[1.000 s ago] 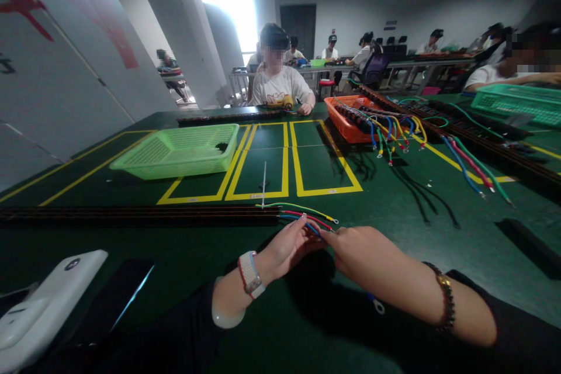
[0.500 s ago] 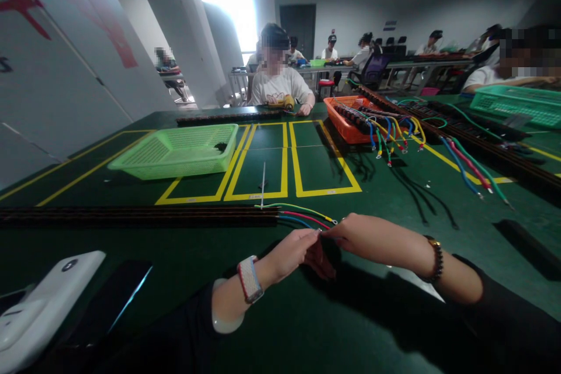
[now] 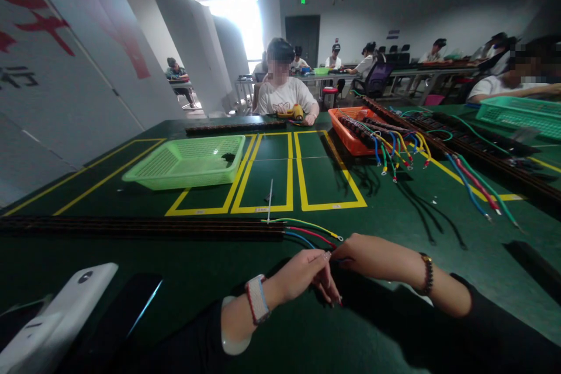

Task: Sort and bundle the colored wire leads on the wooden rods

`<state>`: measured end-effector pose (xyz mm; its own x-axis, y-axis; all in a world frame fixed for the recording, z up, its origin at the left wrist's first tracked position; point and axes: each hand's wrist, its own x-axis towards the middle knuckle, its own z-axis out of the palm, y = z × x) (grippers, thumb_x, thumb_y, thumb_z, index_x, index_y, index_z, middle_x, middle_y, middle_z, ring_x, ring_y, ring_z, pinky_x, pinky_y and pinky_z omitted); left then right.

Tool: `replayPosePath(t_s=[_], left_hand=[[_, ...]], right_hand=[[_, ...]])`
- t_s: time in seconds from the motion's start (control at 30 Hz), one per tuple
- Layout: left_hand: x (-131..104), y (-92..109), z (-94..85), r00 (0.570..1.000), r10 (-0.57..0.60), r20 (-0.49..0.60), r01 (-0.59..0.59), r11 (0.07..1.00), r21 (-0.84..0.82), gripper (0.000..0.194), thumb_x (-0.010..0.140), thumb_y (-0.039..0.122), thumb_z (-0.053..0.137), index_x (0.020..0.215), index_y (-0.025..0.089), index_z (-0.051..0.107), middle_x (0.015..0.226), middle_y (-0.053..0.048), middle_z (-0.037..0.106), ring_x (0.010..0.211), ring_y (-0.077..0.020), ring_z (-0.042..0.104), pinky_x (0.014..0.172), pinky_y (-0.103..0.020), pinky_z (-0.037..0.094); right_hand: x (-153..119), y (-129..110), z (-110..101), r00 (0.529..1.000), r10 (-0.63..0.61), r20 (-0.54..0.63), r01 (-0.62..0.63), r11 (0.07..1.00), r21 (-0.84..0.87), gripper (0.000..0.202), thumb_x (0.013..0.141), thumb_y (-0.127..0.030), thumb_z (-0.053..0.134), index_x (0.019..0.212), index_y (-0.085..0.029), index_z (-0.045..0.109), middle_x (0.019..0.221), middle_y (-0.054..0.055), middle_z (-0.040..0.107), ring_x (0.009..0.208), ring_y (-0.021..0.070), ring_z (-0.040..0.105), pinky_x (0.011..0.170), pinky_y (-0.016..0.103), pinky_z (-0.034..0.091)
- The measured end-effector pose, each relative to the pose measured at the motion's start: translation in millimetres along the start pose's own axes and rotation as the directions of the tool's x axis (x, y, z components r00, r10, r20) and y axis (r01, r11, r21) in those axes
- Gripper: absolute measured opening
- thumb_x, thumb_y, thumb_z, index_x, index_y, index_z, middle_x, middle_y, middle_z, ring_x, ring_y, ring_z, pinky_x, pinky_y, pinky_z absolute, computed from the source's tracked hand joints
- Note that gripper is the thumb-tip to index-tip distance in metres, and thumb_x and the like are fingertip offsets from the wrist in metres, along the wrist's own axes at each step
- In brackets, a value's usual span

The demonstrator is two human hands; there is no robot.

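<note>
A long dark strip point(image 3: 144, 229) lies across the table in front of me. From its right end come a yellow-green wire point(image 3: 313, 225) with a ring terminal, a red wire point(image 3: 313, 234) and a blue wire point(image 3: 299, 238). My left hand point(image 3: 304, 274) is closed in a pinch where the blue wire's end runs behind its fingertips, its other fingers hanging down. Against those fingertips, my right hand point(image 3: 372, 256) pinches too, close to the red wire's end; what it holds is hidden. A white zip tie point(image 3: 270, 201) stands up from the strip near the wires.
A light green basket point(image 3: 184, 178) and an orange basket point(image 3: 350, 139) with wired strips stand farther back. More strips and a teal basket point(image 3: 521, 114) are at right. Phones, one white point(image 3: 83, 292), lie at lower left. Across the table a person point(image 3: 287, 93) has a yellow tool point(image 3: 297, 113).
The whole view has shifted slightly down and right as my head moved. My hands stay together by the wire ends; the left hand's lower fingers now show more clearly.
</note>
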<state>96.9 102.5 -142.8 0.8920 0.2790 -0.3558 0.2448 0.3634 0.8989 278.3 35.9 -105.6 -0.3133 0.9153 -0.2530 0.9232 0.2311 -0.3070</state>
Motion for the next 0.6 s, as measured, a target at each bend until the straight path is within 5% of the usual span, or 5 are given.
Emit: replayPosePath(t_s=[0.23,0.37,0.47,0.6], left_hand=[[-4,6,-1.1,1.0,-0.012,0.009,0.013,1.0,-0.026,0.046,0.074,0.06,0.044,0.069,0.015,0.047,0.058,-0.004,0.063,0.059,-0.0119,0.064,0.058,-0.02,0.05],[-4,8,-3.5,0.999,-0.031,-0.01,0.031,1.0,-0.007,0.037,0.077,0.051,0.039,0.066,0.018,0.048,0.058,-0.004,0.062,0.059,-0.013,0.065,0.057,-0.022,0.048],[-6,8,-4.5,0.999,-0.042,-0.006,0.042,0.999,-0.003,0.034,0.078,0.049,0.037,0.066,0.019,0.049,0.056,-0.004,0.061,0.056,-0.013,0.064,0.057,-0.023,0.047],[-9,11,-4.6,0.999,-0.037,-0.001,0.037,0.999,-0.006,0.036,0.077,0.05,0.038,0.065,0.019,0.05,0.055,-0.004,0.061,0.053,-0.0123,0.062,0.057,-0.024,0.046]], right_hand=[[-5,-11,-5,0.996,0.088,0.028,-0.09,0.995,0.053,0.045,0.079,-0.018,0.045,0.121,-0.029,0.057,0.12,0.001,0.056,0.108,0.0075,0.057,0.091,0.018,0.045],[-8,-13,-19,0.997,0.08,0.015,-0.081,0.995,0.057,0.04,0.081,-0.024,0.049,0.119,-0.028,0.058,0.109,0.001,0.061,0.095,0.004,0.06,0.08,0.012,0.044],[-10,-7,-40,0.98,0.165,-0.116,-0.155,0.984,0.087,0.039,0.085,-0.036,0.045,0.12,-0.025,0.058,0.092,0.001,0.064,0.077,-0.0001,0.057,0.069,0.009,0.039],[1,-4,-64,0.892,0.28,-0.356,-0.236,0.958,0.162,0.046,0.086,-0.052,0.038,0.113,-0.022,0.062,0.081,0.001,0.06,0.067,-0.0023,0.049,0.064,0.01,0.034]])
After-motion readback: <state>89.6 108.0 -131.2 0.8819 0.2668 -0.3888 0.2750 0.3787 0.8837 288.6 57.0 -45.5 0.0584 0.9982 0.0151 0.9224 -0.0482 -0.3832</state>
